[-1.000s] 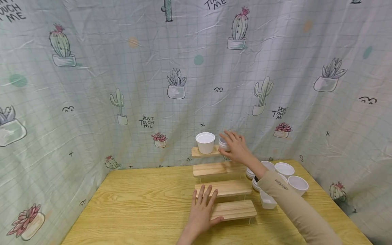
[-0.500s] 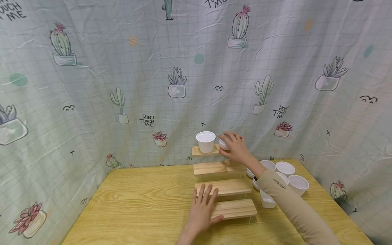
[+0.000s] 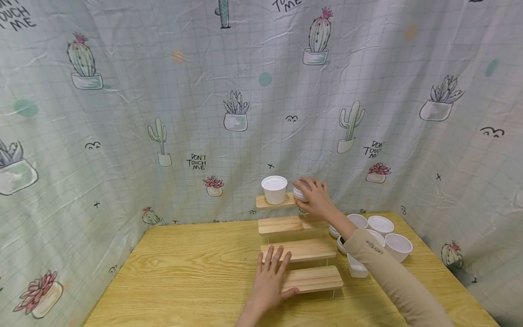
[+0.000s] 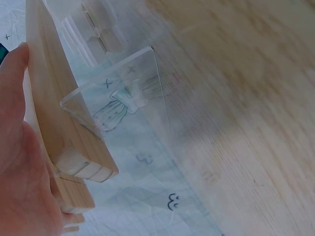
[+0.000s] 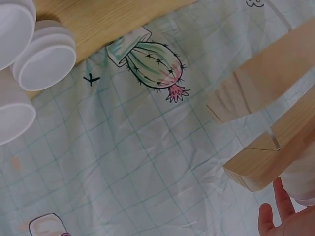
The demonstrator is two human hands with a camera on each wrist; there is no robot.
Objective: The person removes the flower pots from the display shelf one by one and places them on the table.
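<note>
In the head view, my right hand grips a small white round container at the right part of the top wooden shelf. The fingers hide much of it. A larger white tub stands upright to its left on the same shelf. In the right wrist view, fingers touch the white container beside the shelf end. My left hand rests with spread, straight fingers on the left side of the two lower wooden steps; the left wrist view shows it against the board edges.
Several white tubs and bowls stand at the right of the table. A white square container is in front of them, under the right forearm. Clear supports hold the steps. A cactus-print curtain hangs behind.
My right hand and the small white container have shifted slightly right along the top shelf, widening the gap from the larger tub. My left hand stays in place.
</note>
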